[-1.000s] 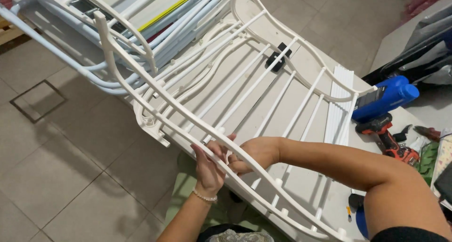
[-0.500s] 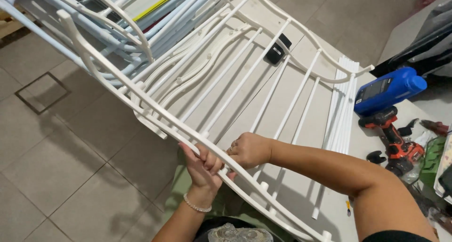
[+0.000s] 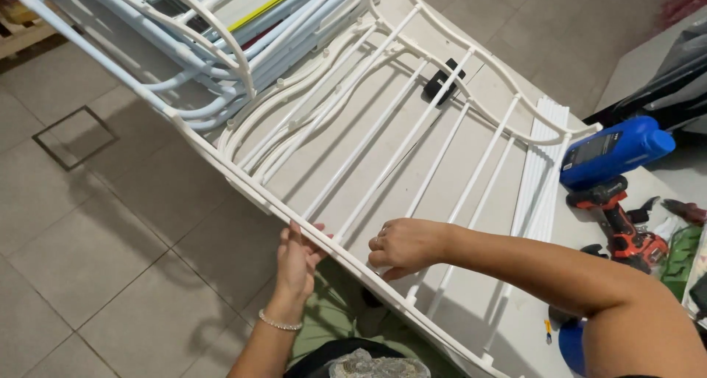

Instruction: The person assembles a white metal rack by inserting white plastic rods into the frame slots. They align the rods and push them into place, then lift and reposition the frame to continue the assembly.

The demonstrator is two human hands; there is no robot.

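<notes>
A white metal frame point(image 3: 346, 139) with straight and curved bars lies tilted across a white table point(image 3: 508, 69). My left hand point(image 3: 294, 260), with a bracelet at the wrist, grips the frame's near rail from below. My right hand point(image 3: 405, 245) rests closed on the same rail, just to the right, with a ring on one finger. Both hands sit side by side on that near rail.
A stack of white and pale blue frames point(image 3: 199, 47) stands at the top left. A blue bottle point(image 3: 615, 150) and a red and black drill point(image 3: 618, 223) lie on the table at the right. A bundle of white rods point(image 3: 541, 164) lies beside them. Grey tiled floor point(image 3: 96, 238) with a square hatch lies left.
The frame has shifted and swung relative to my view, with the far end lifting toward the top left. Both hands have slid along the near rail and sit slightly farther apart.
</notes>
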